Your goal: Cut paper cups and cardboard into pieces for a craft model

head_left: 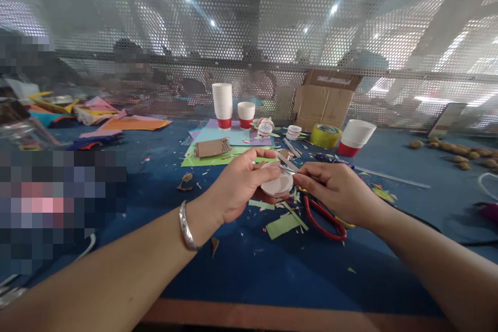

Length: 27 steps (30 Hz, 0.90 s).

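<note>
Head view: nearest, on the blue table point(218, 275), red scissors point(329, 237) lie below the right hand, perhaps set down there to be close. A green scrap point(280, 226) lies beside them among snippets.

Just above, the left hand point(243, 181) grips a white disc point(278, 185), thumb on top and fingers beneath, which likely steadies it while leaving its right edge free. The right hand point(334, 181) is closed in a pinch at that edge, on a slim pale strip point(287, 161); whether it is paper or a blade I cannot tell.

Farther off, corrugated cardboard point(212, 148) rests on coloured sheets, and yellow tape point(326, 136) stands near the right-hand cup stack point(355, 137). A tall cup stack point(221, 104) stands beyond the cardboard, nested probably to save room. Behind the tape is a carton point(322, 104), before a perforated screen point(249, 10).
</note>
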Each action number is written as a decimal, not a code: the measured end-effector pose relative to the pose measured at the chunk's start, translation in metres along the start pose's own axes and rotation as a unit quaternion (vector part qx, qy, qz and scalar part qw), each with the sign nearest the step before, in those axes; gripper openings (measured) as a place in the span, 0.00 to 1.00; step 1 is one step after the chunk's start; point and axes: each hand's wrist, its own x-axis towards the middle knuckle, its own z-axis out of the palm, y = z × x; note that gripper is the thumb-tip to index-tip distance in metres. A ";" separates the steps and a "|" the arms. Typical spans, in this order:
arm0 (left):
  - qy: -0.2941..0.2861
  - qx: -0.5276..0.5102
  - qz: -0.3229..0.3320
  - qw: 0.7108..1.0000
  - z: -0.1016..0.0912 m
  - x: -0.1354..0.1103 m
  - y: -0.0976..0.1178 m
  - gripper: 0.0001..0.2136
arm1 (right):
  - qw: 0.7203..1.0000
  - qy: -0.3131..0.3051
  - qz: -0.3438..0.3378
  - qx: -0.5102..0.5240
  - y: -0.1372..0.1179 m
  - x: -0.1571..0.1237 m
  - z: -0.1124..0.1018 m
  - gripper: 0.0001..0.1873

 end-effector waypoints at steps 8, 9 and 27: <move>-0.019 0.072 0.075 0.994 -0.006 0.004 -0.003 0.19 | 1.000 0.005 -0.006 -0.003 0.001 0.001 -0.001 0.24; -0.020 0.080 0.083 0.993 -0.008 0.005 -0.004 0.20 | 1.000 0.004 -0.007 -0.003 0.001 0.001 0.000 0.24; -0.060 0.086 0.113 0.988 -0.014 0.006 -0.002 0.22 | 0.999 0.019 -0.030 -0.013 0.000 0.001 0.000 0.23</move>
